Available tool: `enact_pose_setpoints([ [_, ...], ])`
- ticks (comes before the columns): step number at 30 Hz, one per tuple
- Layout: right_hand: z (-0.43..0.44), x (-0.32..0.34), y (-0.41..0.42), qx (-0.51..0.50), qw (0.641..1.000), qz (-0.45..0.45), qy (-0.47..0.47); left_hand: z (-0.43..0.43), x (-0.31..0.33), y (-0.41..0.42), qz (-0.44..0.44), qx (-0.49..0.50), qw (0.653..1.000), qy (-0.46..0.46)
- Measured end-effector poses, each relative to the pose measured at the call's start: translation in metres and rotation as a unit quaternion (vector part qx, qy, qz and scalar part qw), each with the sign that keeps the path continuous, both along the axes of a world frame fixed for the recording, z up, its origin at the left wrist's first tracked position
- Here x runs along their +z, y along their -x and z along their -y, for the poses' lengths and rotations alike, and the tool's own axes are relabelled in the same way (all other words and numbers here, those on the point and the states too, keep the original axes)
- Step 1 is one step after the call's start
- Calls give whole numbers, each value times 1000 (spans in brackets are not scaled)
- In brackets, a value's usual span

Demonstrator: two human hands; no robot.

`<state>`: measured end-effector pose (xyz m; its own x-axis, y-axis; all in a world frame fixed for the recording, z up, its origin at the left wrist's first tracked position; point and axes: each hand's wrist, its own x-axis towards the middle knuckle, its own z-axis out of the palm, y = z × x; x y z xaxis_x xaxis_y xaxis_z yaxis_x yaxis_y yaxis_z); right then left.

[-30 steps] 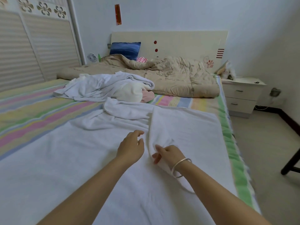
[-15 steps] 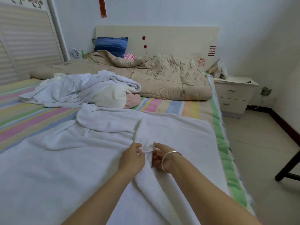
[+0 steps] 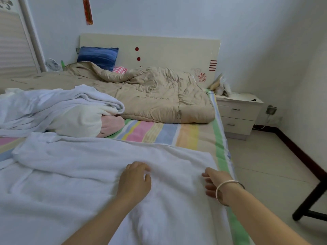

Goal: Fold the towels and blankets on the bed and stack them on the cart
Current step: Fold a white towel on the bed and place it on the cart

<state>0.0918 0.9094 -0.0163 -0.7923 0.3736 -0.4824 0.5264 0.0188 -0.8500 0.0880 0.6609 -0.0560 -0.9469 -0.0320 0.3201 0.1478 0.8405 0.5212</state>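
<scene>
The bed (image 3: 155, 131) fills most of the view, its sheet striped in pastel pink, blue, yellow and green. No cart shows, and nothing on the bed looks folded, so I judge the task to be near its start, with every piece still to fold and stack.

The big white towel (image 3: 79, 174) lies spread under both hands. It is thick, nubbly terry, mostly flat, with soft ridges bunched to the left of the fingers and one raised crease running back under the left wrist. This looks like the smoothing step before a first fold.

Far beyond the fingers a beige quilt (image 3: 150, 96) lies crumpled below the headboard, puffy and stitched in lines. Nearer, ahead and to the left of the fingers, sits a loose pile of white towels (image 3: 53, 106) over a cream fleece piece (image 3: 79, 121) and a pink cloth (image 3: 111, 124).

The left hand (image 3: 134, 181) rests on the towel with its fingers (image 3: 137, 166) bent. Motion blur hides whether they pinch cloth or only press it. The right hand (image 3: 212, 181), with a plain metal bangle (image 3: 228, 190) on its wrist, sits at the towel's right edge with its fingers curled down. I cannot tell whether they hold that edge.
</scene>
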Motion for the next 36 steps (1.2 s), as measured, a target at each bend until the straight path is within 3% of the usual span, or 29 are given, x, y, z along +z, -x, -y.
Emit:
enact_pose_setpoints([
  [5, -11, -6, 40, 79, 995, 48, 41, -6, 11, 59, -34, 93, 993, 64],
  [8, 5, -16, 70, 104, 994, 35, 24, 7, 14, 88, 78, 77, 982, 151],
  [12, 29, -24, 93, 181, 961, 34, -206, 39, 21, 106, 276, -27, 940, 198],
  [14, 36, -27, 96, 235, 948, 6, -215, 47, 27, 106, 307, -64, 927, 204],
  [16, 38, -28, 96, 243, 953, -87, -158, 50, 33, 106, 303, -82, 927, 207],
  [18, 27, -29, 100, 131, 959, -204, -149, 50, 35, 109, 286, -91, 927, 223],
  [20, 4, -27, 105, 9, 945, -266, -189, 42, 35, 113, 253, -92, 936, 229],
  [22, -21, -27, 107, -21, 941, -243, -235, 30, 35, 119, 213, -81, 947, 225],
  [28, -46, -40, 114, 89, 943, -95, -306, -4, 17, 138, 51, -1, 954, 297],
  [33, -44, -27, 132, 154, 944, -53, -286, -23, -8, 155, 63, -2, 973, 221],
  [36, -43, -35, 144, 165, 934, -66, -310, -25, -4, 167, 127, -27, 968, 217],
])
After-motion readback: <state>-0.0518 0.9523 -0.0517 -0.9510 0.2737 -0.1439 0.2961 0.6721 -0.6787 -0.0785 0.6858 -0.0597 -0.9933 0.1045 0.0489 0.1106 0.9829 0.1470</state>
